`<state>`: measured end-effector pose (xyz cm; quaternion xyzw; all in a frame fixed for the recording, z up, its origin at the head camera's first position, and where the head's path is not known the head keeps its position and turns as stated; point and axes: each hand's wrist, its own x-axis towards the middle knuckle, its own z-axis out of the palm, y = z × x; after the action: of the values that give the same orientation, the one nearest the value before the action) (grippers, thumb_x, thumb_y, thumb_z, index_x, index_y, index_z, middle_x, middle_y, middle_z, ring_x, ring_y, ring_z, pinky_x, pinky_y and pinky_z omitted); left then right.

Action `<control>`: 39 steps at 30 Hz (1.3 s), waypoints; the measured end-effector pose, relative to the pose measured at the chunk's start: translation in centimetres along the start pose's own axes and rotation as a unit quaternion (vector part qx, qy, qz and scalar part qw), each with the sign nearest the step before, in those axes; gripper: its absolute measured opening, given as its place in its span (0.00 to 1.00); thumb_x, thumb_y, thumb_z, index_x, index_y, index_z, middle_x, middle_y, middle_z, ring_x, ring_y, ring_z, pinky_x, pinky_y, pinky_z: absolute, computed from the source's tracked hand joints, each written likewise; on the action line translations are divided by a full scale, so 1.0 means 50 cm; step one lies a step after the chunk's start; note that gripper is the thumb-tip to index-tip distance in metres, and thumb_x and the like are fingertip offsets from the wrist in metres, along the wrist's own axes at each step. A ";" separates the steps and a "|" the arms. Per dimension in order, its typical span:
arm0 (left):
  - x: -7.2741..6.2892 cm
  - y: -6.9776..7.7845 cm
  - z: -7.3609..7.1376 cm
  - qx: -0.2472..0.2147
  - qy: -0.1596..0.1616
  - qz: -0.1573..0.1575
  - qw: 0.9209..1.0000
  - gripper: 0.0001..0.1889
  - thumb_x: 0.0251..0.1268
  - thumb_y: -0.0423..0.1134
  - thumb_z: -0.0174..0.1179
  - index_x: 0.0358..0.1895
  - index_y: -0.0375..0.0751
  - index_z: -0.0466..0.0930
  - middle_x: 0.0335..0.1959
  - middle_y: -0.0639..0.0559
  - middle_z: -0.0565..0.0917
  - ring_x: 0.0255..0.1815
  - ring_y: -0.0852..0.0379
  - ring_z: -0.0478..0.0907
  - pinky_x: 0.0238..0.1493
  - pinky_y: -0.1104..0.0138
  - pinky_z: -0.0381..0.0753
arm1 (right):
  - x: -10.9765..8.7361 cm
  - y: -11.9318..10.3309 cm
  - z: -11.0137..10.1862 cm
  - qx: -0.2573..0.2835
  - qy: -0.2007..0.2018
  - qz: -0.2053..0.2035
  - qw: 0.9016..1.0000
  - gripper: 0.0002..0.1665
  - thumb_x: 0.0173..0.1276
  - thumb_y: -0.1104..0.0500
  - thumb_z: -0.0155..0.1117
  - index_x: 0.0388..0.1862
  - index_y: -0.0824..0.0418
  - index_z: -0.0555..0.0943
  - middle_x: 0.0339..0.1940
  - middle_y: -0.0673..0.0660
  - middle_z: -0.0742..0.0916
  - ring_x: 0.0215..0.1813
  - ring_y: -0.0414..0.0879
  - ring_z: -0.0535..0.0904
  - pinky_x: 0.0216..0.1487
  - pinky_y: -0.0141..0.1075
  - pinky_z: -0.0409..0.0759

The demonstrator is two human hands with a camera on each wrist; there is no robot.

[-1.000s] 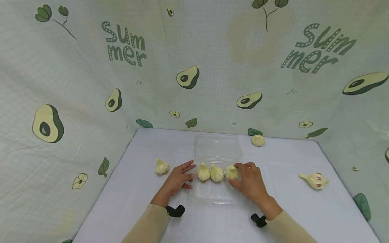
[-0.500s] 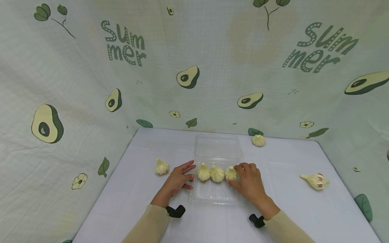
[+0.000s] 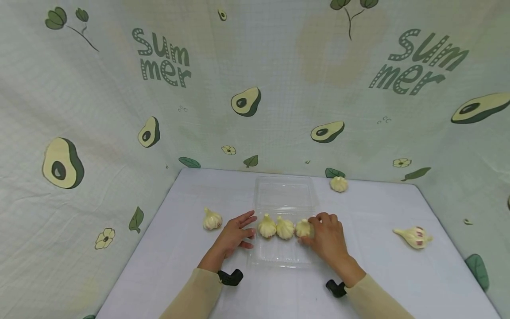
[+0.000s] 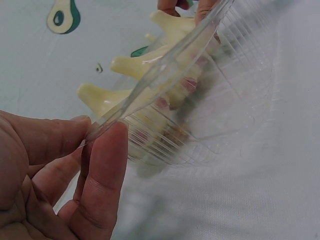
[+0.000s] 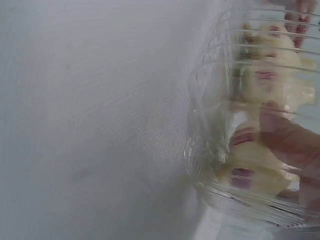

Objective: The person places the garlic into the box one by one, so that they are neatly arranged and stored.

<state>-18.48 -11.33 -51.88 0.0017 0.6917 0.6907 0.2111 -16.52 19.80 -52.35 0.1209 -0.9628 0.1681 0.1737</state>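
Head view: my left hand [image 3: 235,235] relaxed, fingers against left rim of clear tray [image 3: 279,257]. My right hand [image 3: 327,237] pinching third garlic bulb [image 3: 303,227] into row between hands. Risk: flimsy tray skids, bulbs topple if I nudge too hard.

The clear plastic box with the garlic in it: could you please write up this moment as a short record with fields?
container: clear plastic box, lid open, on the white table
inside: three garlic bulbs in a row
left hand: fingers straight, touching the box's left rim
right hand: fingers curled on the rightmost bulb
loose on table: bulb at left, bulb at back, purple-marked bulb at right
backdrop: avocado-print cloth
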 end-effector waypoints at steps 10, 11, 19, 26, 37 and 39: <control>0.001 0.000 0.001 0.000 0.001 -0.002 1.000 0.36 0.76 0.28 0.61 0.84 0.44 0.61 0.81 0.40 0.68 0.39 0.58 0.79 0.30 0.66 0.89 | -0.001 0.001 0.000 0.002 -0.010 0.008 1.000 0.44 0.47 0.42 0.90 0.57 0.66 0.85 0.53 0.67 0.84 0.52 0.64 0.73 0.49 0.53 0.72; 0.001 0.000 0.001 0.001 0.001 -0.001 1.000 0.36 0.76 0.28 0.61 0.84 0.44 0.61 0.81 0.40 0.68 0.39 0.58 0.79 0.30 0.66 0.89 | -0.001 0.001 0.000 0.003 -0.010 0.008 1.000 0.45 0.47 0.42 0.90 0.57 0.66 0.84 0.53 0.67 0.83 0.52 0.64 0.73 0.50 0.53 0.72; 0.002 -0.002 0.001 0.000 0.004 -0.004 1.000 0.36 0.76 0.28 0.61 0.84 0.44 0.61 0.81 0.40 0.68 0.39 0.57 0.79 0.30 0.66 0.89 | -0.009 0.003 0.001 0.059 0.014 0.010 0.998 0.44 0.52 0.43 0.88 0.59 0.69 0.81 0.53 0.67 0.82 0.52 0.63 0.74 0.53 0.55 0.74; 0.001 -0.004 0.000 0.003 0.008 -0.004 1.000 0.36 0.76 0.29 0.62 0.83 0.45 0.62 0.81 0.40 0.68 0.40 0.57 0.79 0.30 0.65 0.89 | -0.017 0.019 -0.006 0.088 0.094 -0.031 0.991 0.39 0.53 0.50 0.87 0.56 0.69 0.80 0.49 0.66 0.82 0.50 0.63 0.75 0.50 0.53 0.74; 0.003 -0.004 0.001 0.004 0.004 0.000 1.000 0.36 0.76 0.29 0.62 0.83 0.45 0.62 0.81 0.40 0.68 0.39 0.57 0.79 0.31 0.65 0.89 | -0.024 0.089 -0.063 0.068 0.134 -0.020 0.988 0.32 0.57 0.58 0.83 0.55 0.71 0.79 0.49 0.68 0.83 0.48 0.63 0.75 0.47 0.52 0.72; 0.003 -0.004 0.001 0.004 0.004 0.000 1.000 0.36 0.76 0.29 0.62 0.83 0.46 0.62 0.81 0.40 0.68 0.40 0.57 0.80 0.31 0.65 0.89 | -0.026 0.107 -0.076 0.063 0.141 -0.016 0.988 0.33 0.56 0.59 0.83 0.56 0.72 0.79 0.50 0.69 0.82 0.49 0.64 0.75 0.47 0.53 0.73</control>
<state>-18.53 -11.25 -52.13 -0.0004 0.6956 0.6875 0.2085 -15.78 26.30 -50.98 0.1220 -0.9139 0.2415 0.3026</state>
